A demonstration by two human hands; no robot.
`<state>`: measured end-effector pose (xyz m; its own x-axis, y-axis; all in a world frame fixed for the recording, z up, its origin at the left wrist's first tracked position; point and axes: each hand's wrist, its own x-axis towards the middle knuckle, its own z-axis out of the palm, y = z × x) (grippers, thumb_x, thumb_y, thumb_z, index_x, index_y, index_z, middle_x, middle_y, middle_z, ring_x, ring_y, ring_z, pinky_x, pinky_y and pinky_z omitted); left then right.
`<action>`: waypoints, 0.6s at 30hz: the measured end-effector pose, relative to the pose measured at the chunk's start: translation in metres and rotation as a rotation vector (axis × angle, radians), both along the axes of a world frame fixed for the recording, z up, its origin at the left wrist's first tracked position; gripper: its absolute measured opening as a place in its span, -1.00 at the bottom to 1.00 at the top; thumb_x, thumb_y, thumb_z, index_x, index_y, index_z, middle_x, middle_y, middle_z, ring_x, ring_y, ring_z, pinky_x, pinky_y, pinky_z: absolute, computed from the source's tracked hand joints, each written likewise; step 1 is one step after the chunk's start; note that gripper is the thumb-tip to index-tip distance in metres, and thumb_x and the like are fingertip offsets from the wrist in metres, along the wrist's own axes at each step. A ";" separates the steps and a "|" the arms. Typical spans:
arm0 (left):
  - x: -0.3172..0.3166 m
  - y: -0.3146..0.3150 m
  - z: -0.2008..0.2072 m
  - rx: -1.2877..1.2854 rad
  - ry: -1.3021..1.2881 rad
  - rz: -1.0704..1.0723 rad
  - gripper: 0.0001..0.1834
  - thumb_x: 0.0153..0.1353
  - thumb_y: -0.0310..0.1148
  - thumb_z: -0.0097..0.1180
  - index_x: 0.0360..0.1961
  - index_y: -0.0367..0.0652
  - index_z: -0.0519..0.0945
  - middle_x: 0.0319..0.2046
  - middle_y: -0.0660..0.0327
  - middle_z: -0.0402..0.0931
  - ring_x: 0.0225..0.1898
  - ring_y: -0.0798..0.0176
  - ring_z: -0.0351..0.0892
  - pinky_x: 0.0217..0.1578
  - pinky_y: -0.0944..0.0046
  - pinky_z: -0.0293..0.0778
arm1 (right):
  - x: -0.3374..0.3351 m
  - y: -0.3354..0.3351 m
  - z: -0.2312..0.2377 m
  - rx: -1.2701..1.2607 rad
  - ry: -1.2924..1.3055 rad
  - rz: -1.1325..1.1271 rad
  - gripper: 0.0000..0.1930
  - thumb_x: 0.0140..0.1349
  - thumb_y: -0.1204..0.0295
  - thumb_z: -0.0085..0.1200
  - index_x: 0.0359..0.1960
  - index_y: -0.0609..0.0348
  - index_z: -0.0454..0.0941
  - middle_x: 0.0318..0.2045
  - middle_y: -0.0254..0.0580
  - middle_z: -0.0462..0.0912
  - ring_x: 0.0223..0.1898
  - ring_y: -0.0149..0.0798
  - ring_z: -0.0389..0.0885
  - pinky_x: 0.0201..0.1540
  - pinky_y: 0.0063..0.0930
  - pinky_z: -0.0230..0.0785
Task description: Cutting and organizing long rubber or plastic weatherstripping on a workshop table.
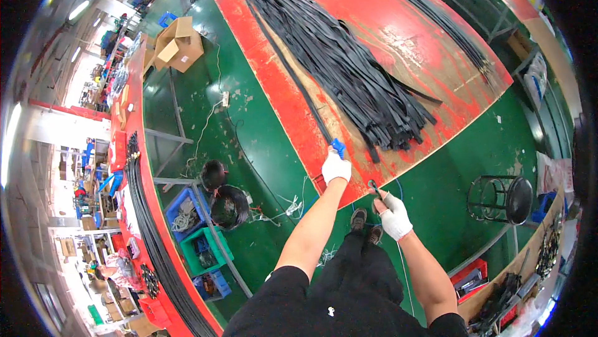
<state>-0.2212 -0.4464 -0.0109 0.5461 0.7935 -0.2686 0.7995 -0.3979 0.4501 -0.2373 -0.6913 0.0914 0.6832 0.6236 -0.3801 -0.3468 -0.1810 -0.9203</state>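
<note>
The left hand (336, 169), in a white glove, is closed around a small blue thing (337, 147) at the near left edge of the red table (289, 126). A long black strip (298, 88) lies along this edge and its near end reaches the blue thing; whether the fingers press also the strip, I cannot tell. The right hand (395, 217), gloved too, is just beyond the near corner of the table and holds in a narrow grip a small dark loop (374, 185). A big pile of black strips (349, 75) lies on the table.

On the floor to the left there are several containers. The upper blue crate (198, 196) contains pale cord (185, 217). The green crate (222, 245), just beside it, has dark things inside, too small to tell. A lower blue crate (222, 282) also has things in it. Far on the left, a cardboard box (180, 47) has its flaps open. At the near right, a red box (479, 268) holds dark pieces.
</note>
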 end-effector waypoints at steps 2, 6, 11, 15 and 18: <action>-0.004 -0.006 -0.004 0.022 -0.069 -0.010 -0.37 0.20 -0.26 0.19 0.33 -0.04 0.42 -0.18 -0.20 0.71 -0.10 -0.30 0.73 -0.02 -0.19 0.60 | -0.007 -0.001 -0.027 -0.001 0.000 -0.026 -0.62 0.52 0.46 0.03 0.32 0.24 0.54 -0.20 -0.40 0.57 -0.19 -0.48 0.47 -0.06 -0.53 0.39; -0.028 0.005 0.017 0.034 -0.133 -0.063 -0.41 0.38 -0.09 0.11 0.35 -0.11 0.42 -0.21 -0.18 0.72 -0.16 -0.32 0.74 -0.11 -0.21 0.62 | 0.012 0.003 -0.038 -0.051 0.110 -0.065 -0.59 0.55 0.47 0.00 0.38 0.25 0.48 0.04 -0.38 0.64 0.00 -0.46 0.52 0.15 -0.55 0.36; -0.072 0.020 0.018 0.114 -0.012 -0.148 -0.41 0.31 -0.08 0.26 0.32 0.01 0.49 -0.32 -0.08 0.72 -0.27 -0.22 0.75 -0.20 -0.10 0.64 | 0.017 0.006 -0.072 -0.090 0.077 -0.159 -0.64 0.55 0.46 0.05 0.30 0.28 0.55 0.00 -0.39 0.67 0.03 -0.49 0.50 0.17 -0.59 0.30; -0.089 0.022 -0.006 0.225 -0.104 -0.203 -0.35 0.23 -0.20 0.35 0.34 0.07 0.45 -0.31 -0.07 0.70 -0.31 -0.21 0.74 -0.23 -0.09 0.64 | 0.013 0.020 -0.084 -0.078 0.140 -0.103 -0.69 0.56 0.40 0.06 0.22 0.27 0.61 -0.06 -0.40 0.68 -0.04 -0.50 0.51 0.11 -0.58 0.34; -0.079 0.018 -0.001 0.194 -0.160 -0.250 -0.26 0.18 -0.27 0.39 0.39 0.09 0.38 -0.24 -0.09 0.70 -0.27 -0.23 0.73 -0.21 -0.08 0.64 | 0.003 0.023 -0.096 -0.076 0.122 -0.073 -0.69 0.57 0.36 0.07 0.20 0.23 0.64 -0.15 -0.44 0.66 -0.14 -0.52 0.49 -0.01 -0.58 0.36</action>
